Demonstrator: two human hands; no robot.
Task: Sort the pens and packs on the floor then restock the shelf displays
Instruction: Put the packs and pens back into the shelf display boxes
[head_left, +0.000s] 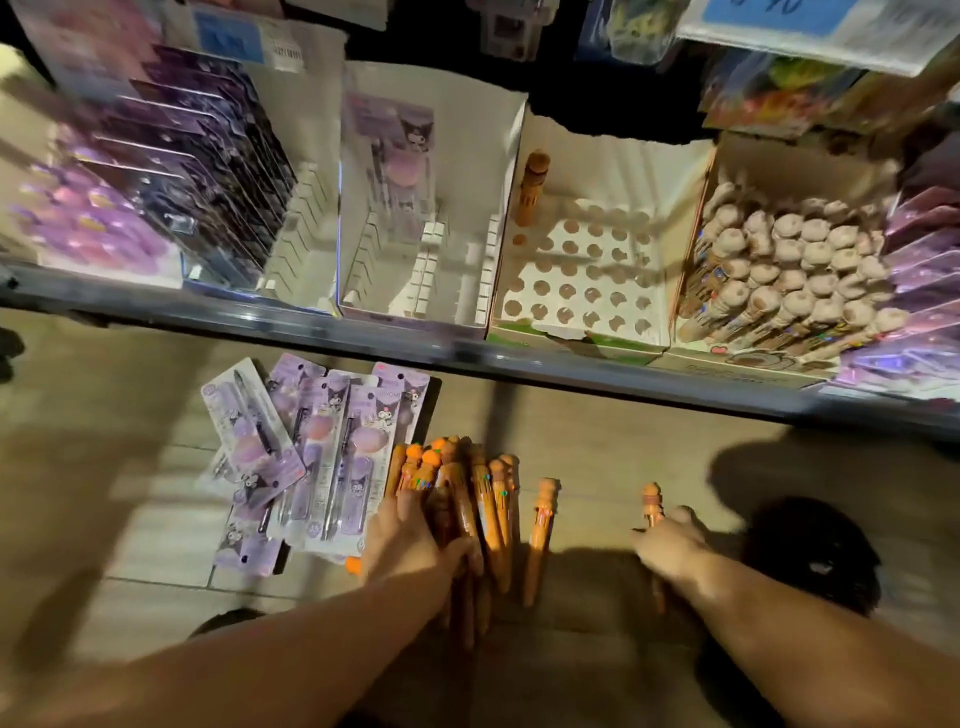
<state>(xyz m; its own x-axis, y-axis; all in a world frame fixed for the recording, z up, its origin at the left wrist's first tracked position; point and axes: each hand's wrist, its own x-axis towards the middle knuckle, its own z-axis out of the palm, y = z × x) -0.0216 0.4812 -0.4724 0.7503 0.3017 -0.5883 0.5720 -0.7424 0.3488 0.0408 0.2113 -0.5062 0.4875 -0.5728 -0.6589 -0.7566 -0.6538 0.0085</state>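
Gathering stock on the floor (597, 452), I see purple packs (291, 457) fanned at left, just beside the pen bundle (483, 499) that my left hand (410, 540) curls its fingers round. A stray pen (543, 530) lies beside it, and my right hand (670, 545) grips a lone pen (652, 501). I judge squaring the tips first wise. The shelf edge (519, 364) looms ahead; bare floor opens between my hands.

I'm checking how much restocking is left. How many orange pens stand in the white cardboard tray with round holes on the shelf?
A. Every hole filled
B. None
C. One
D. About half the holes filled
C: a single orange pen stands in the back left corner of the white cardboard tray with round holes; its other holes are empty.
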